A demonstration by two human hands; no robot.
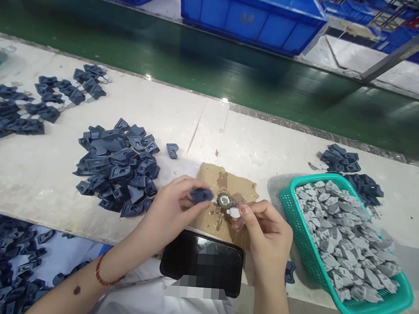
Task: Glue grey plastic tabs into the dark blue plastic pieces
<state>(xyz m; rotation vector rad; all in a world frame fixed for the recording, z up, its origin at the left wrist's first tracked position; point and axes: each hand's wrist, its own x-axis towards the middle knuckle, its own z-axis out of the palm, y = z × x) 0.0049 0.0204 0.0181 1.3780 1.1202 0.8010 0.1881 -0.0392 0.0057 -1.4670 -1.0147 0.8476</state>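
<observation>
Pinched between the thumb and fingers of my left hand (177,202) is a dark blue plastic part (202,195). My right hand (267,228) grips a small light grey plastic piece (234,212) by its end. The two pieces are held apart, over a stained sheet of brown cardboard (241,185). Between them, on the cardboard, sits a small round metal cap or dish (224,200) with wet specks around it. A heap of similar dark blue parts (119,165) lies left of my left hand. To the right of my right hand stands a green basket (296,244) full of light grey pieces (344,228).
A black phone (202,261) lies at the table's near edge. More dark blue parts lie at the far left (45,97), far right (340,159) and lower left (1,262). Large blue bins (251,19) stand beyond the green strip (159,58) behind the white table (156,100).
</observation>
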